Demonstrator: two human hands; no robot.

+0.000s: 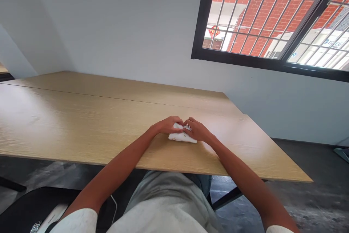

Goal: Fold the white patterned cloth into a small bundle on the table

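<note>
Both hands on cloth (pixel 182 137) (near edge), table (pixel 68 124) bare

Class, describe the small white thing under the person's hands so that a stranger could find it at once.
Start at the long wooden table below the barred window. Near its front edge, the left hand and right hand meet on a small folded white cloth, faintly speckled, the only object on the tabletop.

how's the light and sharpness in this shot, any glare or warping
Head view: daylight from the barred window leaves a pale sheen on the wooden table at left; the white cloth under the left hand and right hand is bright, its print hard to read; table edges and window frame tilt and bow, wide-lens distortion; the floor at lower right looks smeared.
</note>
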